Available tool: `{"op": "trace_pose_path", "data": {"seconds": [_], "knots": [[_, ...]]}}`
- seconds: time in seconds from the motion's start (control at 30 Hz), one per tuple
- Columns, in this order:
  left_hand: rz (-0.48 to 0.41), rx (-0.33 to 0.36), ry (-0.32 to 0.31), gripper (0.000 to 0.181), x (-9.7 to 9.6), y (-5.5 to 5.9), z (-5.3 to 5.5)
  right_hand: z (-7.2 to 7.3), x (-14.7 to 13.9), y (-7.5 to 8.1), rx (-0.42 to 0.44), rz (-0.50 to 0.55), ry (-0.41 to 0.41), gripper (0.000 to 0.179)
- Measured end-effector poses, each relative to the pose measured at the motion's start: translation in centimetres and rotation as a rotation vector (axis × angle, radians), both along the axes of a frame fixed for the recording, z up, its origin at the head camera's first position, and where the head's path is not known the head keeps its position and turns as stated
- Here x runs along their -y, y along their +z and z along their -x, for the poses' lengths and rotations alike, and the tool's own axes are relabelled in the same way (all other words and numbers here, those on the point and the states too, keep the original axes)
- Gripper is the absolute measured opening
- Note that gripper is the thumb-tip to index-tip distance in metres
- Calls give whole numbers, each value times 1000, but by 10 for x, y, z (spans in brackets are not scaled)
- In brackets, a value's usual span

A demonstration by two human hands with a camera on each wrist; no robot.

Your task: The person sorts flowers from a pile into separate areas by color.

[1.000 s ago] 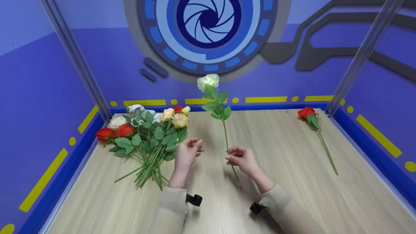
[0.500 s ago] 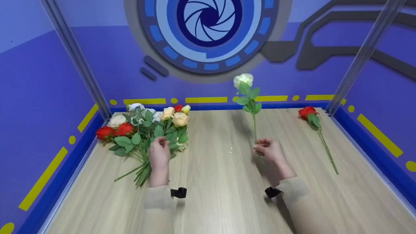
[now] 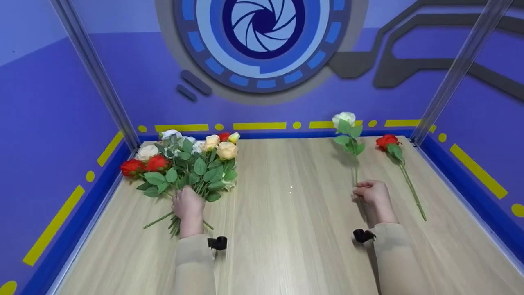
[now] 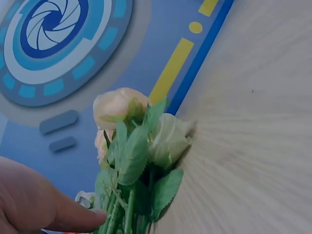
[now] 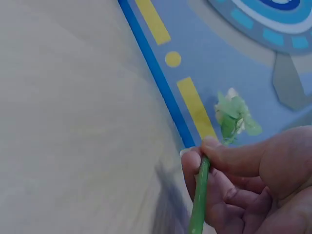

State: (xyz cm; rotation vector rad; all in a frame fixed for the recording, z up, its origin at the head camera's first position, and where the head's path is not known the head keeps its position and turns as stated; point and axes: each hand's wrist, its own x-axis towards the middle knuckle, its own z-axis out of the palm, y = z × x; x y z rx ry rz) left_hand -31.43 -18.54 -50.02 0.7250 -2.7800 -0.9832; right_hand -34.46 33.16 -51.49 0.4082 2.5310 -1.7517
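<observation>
My right hand (image 3: 373,195) pinches the stem of a white rose (image 3: 344,120) between thumb and fingers, the bloom standing up and leaning slightly left. In the right wrist view the green stem (image 5: 199,204) runs down out of the fingers, with blurred leaves beyond. My left hand (image 3: 188,205) is down over the stems of a bunch of roses (image 3: 200,168) in red, peach, white and pale blue. In the left wrist view a digit (image 4: 80,218) of that hand lies right at the green stems (image 4: 115,209). Its other fingers are mostly hidden, and I cannot tell whether they hold a stem.
A single red rose (image 3: 387,142) lies at the right on the wooden table (image 3: 270,229), its stem pointing toward me. Blue walls (image 3: 123,82) with metal corner posts enclose the table at the back and sides. Two black wrist cameras (image 3: 217,243) sit at the cuffs.
My right hand has carried the white rose rightward from the middle and lowered its bloom, close to the red rose. My left hand has moved left and down onto the bunch's stems.
</observation>
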Motion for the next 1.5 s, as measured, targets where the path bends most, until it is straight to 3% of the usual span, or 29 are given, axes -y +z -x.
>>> {"op": "trace_pose_path", "data": {"seconds": [0.1,0.17,0.3,0.43,0.67,0.87,1.07,1.27,1.5], "knots": [[20,11,-7,33,3,-4,1,-3,-11,-3,40,58,-41,37],[32,0,-2,29,4,-7,1,-5,-17,-4,59,40,-58,38],[41,-26,19,23,5,-9,0,-6,-27,-4,76,-81,-73,36],[19,-27,30,29,6,-7,-1,-7,-34,-2,90,-244,-78,34],[-54,31,32,34,9,0,-2,-13,-39,-5,63,-459,-106,32],[-117,26,27,26,10,6,-2,-13,-39,-9,31,-491,-144,31],[-164,11,33,27,12,11,-3,-11,-39,-10,33,-511,-129,35],[-161,-50,41,28,13,15,-4,-12,-38,-8,40,-508,-120,39],[-117,-222,90,23,6,19,-7,-12,-37,-6,73,-501,-106,44]]}}
